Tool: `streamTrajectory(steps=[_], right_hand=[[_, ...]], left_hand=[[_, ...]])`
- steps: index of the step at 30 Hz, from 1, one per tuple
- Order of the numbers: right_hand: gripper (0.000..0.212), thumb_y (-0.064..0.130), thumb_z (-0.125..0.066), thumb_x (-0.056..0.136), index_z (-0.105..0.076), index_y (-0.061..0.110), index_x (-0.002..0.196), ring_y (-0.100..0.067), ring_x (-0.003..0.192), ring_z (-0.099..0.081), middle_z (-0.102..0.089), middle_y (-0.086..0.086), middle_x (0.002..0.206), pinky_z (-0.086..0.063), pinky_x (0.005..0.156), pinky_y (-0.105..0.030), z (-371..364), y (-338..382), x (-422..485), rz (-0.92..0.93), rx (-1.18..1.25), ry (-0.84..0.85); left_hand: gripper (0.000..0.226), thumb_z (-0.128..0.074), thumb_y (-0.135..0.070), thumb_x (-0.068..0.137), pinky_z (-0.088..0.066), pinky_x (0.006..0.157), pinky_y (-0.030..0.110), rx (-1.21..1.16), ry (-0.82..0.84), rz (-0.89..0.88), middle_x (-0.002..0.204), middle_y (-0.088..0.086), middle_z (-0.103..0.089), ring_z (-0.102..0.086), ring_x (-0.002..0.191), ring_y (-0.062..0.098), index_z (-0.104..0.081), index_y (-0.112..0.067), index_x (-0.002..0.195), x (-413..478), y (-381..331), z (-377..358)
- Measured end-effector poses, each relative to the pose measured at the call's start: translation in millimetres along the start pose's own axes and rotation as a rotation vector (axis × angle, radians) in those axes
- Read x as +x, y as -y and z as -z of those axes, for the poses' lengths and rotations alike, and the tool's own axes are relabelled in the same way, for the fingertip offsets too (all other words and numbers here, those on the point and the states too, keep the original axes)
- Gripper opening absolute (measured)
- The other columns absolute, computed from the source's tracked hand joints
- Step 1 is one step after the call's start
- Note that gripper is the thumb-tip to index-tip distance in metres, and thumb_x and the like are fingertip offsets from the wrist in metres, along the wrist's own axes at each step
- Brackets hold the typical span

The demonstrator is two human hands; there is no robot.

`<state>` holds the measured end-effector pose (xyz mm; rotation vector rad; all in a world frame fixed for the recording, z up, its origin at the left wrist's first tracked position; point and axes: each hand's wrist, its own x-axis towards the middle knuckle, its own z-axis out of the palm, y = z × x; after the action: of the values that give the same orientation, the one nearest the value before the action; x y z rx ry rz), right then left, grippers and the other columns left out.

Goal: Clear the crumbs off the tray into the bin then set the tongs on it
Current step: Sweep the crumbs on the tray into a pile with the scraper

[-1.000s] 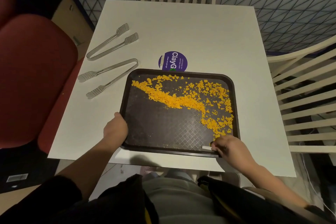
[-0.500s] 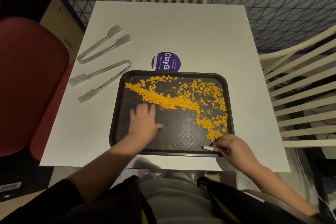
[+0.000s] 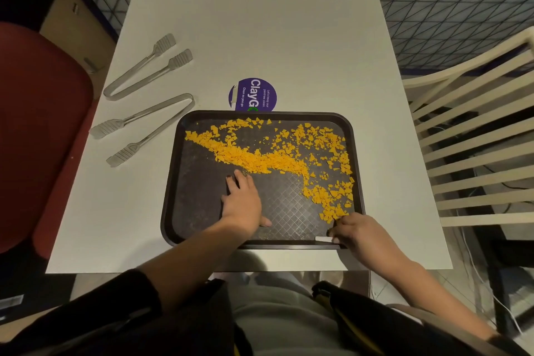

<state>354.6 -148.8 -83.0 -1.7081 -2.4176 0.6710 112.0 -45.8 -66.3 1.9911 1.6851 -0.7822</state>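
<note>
The left hand (image 3: 242, 202) lay flat and open on the dark tray (image 3: 170, 205), fingertips at the orange crumbs (image 3: 260, 157). The right hand (image 3: 357, 233) gripped the tray's near rim; two metal tongs (image 3: 144, 127) lay on the white table (image 3: 289, 46), left of it

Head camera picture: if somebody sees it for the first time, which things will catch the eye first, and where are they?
The bright orange crumbs stand out first, scattered in a band across the far and right parts of the dark tray near the table's front edge. Next come the two hands on the tray: the left hand lies flat on its bare middle, and the right hand grips its near right corner. Two metal tongs lie on the white table, left of the tray.
</note>
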Motion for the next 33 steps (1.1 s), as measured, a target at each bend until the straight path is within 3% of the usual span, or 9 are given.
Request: streamTrajectory(steps=[4, 15, 23, 28, 31, 33], right_hand=[[0.005, 0.017, -0.073, 0.078, -0.074, 0.021, 0.081, -0.016, 0.076, -0.062, -0.070, 0.005, 0.077, -0.043, 0.068, -0.023, 4.2, -1.6, 4.2, -0.064, 0.098, 0.079], [0.018, 0.016, -0.058, 0.087, -0.071, 0.020, 0.099, -0.014, 0.092, -0.060, -0.068, 0.002, 0.099, -0.039, 0.076, -0.017, 10.6, -3.3, 17.3, -0.023, 0.052, 0.223], [0.015, 0.006, -0.072, 0.076, -0.073, 0.017, 0.086, -0.018, 0.075, -0.065, -0.071, 0.001, 0.082, -0.047, 0.066, -0.023, 7.8, -6.9, 14.9, 0.031, 0.061, 0.077], [0.009, 0.013, -0.070, 0.081, -0.072, 0.020, 0.085, -0.016, 0.076, -0.061, -0.068, 0.003, 0.082, -0.045, 0.066, -0.020, 17.0, -9.1, 29.7, -0.078, 0.130, 0.005], [0.008, 0.018, -0.067, 0.083, -0.073, 0.020, 0.087, -0.012, 0.076, -0.058, -0.068, 0.004, 0.084, -0.037, 0.064, -0.012, 25.7, -8.3, 26.3, -0.194, 0.190, 0.055], [0.009, 0.019, -0.066, 0.084, -0.073, 0.021, 0.089, -0.012, 0.079, -0.060, -0.070, 0.003, 0.088, -0.039, 0.066, -0.014, 25.6, -2.7, 19.4, -0.179, 0.182, 0.154]], left_hand=[[0.125, -0.070, -0.059, 0.070, -0.035, 0.110, 0.046, 0.008, -0.002, 0.005, 0.158, 0.023, 0.004, -0.005, 0.146, 0.041, 0.004, 0.000, 0.151, 0.5, -1.1, -0.9], [0.126, -0.071, -0.058, 0.069, -0.035, 0.111, 0.047, -0.004, 0.012, 0.009, 0.158, 0.022, 0.007, -0.003, 0.146, 0.041, 0.006, 0.000, 0.151, 0.7, -1.8, 0.5], [0.125, -0.069, -0.060, 0.071, -0.034, 0.112, 0.046, 0.024, 0.003, 0.005, 0.158, 0.022, 0.006, -0.002, 0.146, 0.041, 0.006, 0.000, 0.151, 0.3, -0.9, 1.2], [0.125, -0.068, -0.060, 0.071, -0.035, 0.112, 0.046, 0.044, 0.007, 0.016, 0.158, 0.022, 0.006, -0.002, 0.146, 0.041, 0.007, 0.000, 0.151, 2.2, -2.5, -0.1], [0.125, -0.068, -0.061, 0.071, -0.035, 0.111, 0.046, 0.054, 0.004, 0.022, 0.158, 0.023, 0.006, -0.002, 0.146, 0.041, 0.006, 0.000, 0.151, 2.1, -3.4, -0.5], [0.125, -0.068, -0.061, 0.071, -0.034, 0.111, 0.046, 0.056, 0.005, 0.025, 0.158, 0.023, 0.006, -0.002, 0.146, 0.041, 0.006, 0.000, 0.151, 2.3, -3.8, -0.6]])
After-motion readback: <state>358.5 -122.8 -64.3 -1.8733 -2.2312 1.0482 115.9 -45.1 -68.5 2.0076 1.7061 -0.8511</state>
